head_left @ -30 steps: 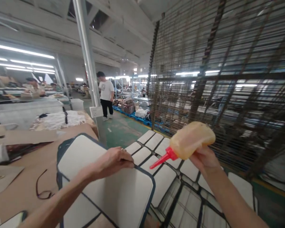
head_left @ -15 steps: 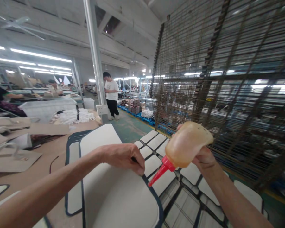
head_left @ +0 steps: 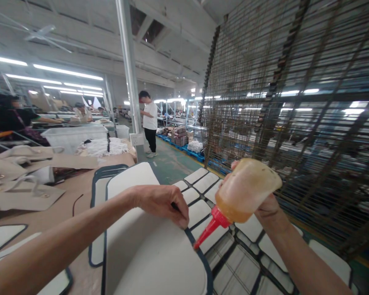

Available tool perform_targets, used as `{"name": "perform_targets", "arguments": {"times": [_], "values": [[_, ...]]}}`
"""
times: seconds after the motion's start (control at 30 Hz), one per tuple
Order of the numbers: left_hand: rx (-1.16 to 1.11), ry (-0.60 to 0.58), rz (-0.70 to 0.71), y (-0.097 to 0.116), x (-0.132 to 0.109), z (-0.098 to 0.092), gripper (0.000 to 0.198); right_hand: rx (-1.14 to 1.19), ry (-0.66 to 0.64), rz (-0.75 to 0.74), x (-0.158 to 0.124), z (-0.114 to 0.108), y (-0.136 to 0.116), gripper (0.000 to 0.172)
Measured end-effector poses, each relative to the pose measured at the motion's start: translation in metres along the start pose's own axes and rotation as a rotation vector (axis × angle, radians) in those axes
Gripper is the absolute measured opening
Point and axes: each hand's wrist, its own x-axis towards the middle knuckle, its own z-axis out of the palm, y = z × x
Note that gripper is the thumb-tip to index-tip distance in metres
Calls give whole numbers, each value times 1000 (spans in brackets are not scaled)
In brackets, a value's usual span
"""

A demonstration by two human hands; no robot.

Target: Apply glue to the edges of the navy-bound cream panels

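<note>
My right hand (head_left: 266,205) is wrapped round a squeeze bottle (head_left: 244,188) with yellowish liquid in it, tilted nozzle-down. Its red nozzle tip meets the dark edge of a cream panel (head_left: 160,254), or hovers just over it. With fingers pinched together, my left hand (head_left: 164,205) grips the upper edge of that same panel. Another cream panel with a dark border (head_left: 98,233) lies beneath it at the left. To the right, several smaller dark-edged cream pieces (head_left: 199,211) are laid out in rows on a wire rack.
A tall wire rack (head_left: 283,82) rises at the right. Beige bag pieces with handles (head_left: 27,190) lie on the brown tabletop (head_left: 86,205) at left, before a translucent bin (head_left: 75,137). A person in a white shirt (head_left: 149,116) stands in the aisle beside a pole (head_left: 127,61).
The nozzle tip has moved slightly down along the panel's dark edge, and the bottle looks less squeezed. My left hand keeps its hold. The whole view has shifted a little.
</note>
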Motion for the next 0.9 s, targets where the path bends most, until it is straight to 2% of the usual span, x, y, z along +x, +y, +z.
{"name": "perform_targets", "arguments": {"times": [0.27,0.47,0.73,0.9], "values": [[-23,31,-1,-2,-5,-1,29,-1,45,-6,-7,4,-3,74],[22,67,-27,-4,-13,-3,34,-14,91,-19,-8,-1,-2,71],[104,170,-77,-8,-31,-8,38,-40,81,-118,-12,-13,8,68],[151,242,-80,-17,-40,-10,37,-85,130,-138,-18,-9,12,71]]}}
